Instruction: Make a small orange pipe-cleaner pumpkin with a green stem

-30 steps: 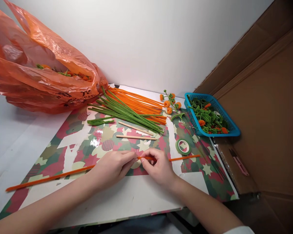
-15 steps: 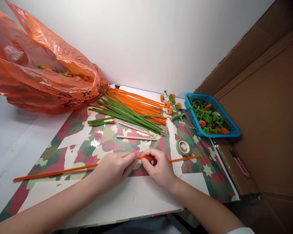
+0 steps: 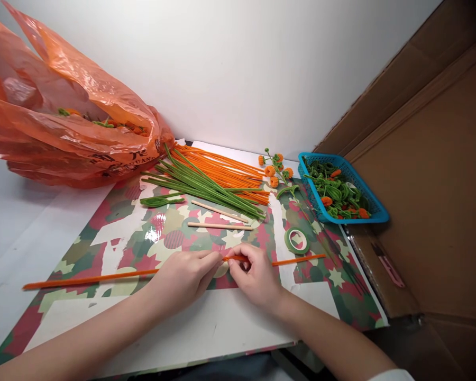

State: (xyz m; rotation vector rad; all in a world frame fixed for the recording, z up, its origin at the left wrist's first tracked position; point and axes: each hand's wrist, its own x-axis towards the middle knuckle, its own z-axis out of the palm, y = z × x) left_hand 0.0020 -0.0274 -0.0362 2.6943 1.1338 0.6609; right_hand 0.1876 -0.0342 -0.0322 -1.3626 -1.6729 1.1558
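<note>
Since half a second ago little has shifted: the far left tip of the long orange pipe cleaner [image 3: 91,278] sits about where it did, and both hands have stayed together over the middle of it, the right thumb now curled a touch tighter. The left hand [image 3: 182,275] pinches the pipe cleaner between thumb and forefinger, fingers narrow and closed on it. The right hand [image 3: 256,275] grips the same strand just beside the left, fingertips nearly touching the left hand's. The pipe cleaner lies low across the patterned paper mat [image 3: 143,243], running from near the mat's left edge, through both hands, to a free end [image 3: 301,259] toward the right edge.

Behind the hands, two wooden sticks [image 3: 220,219] lie on the mat, apart from the fingers. Farther back, a bundle of green pipe cleaners [image 3: 206,188] crosses a bundle of orange pipe cleaners [image 3: 226,166] near the mat's far edge. A roll of green floral tape [image 3: 297,240] lies flat just beyond the free end, close to the right hand but not touching. A finished sprig with orange pompom flowers [image 3: 275,169] lies beside a blue plastic basket [image 3: 375,214] of green and orange pieces at the far right corner. An orange plastic bag [image 3: 63,121] slumps at the far left corner. A cardboard wall [image 3: 440,185] closes off the right side.
</note>
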